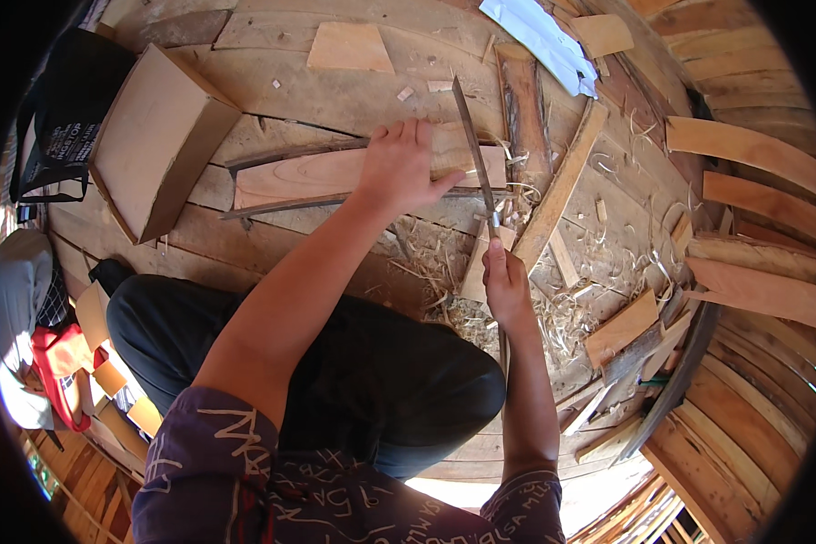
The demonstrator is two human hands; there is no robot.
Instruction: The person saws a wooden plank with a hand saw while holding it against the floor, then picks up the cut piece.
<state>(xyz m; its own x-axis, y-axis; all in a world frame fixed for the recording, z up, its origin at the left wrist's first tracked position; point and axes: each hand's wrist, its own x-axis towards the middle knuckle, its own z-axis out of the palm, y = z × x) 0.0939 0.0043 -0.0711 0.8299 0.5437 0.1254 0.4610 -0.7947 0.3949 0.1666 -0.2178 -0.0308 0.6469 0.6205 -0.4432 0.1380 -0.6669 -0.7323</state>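
My right hand [508, 286] is wrapped round the handle of a long, narrow-bladed knife [472, 136]. Its blade points away from me and crosses the right end of a small pale wood piece [447, 150]; whether it touches the wood I cannot tell. With fingers on the far side and thumb on the near side, my left hand [403, 168] holds that piece down on a reddish plank [290, 178]. Dark-edged strips of wood run along both long sides of the plank. Part of the piece is hidden under my left palm.
Curled shavings [567, 313] and offcuts litter the boards to the right. A slanting wood strip [567, 186] lies beside a bark-edged slab [523, 109]. Left are an open cardboard box [159, 136] and a black bag [72, 100]. Pale blue sheeting [544, 41] lies at the far right.
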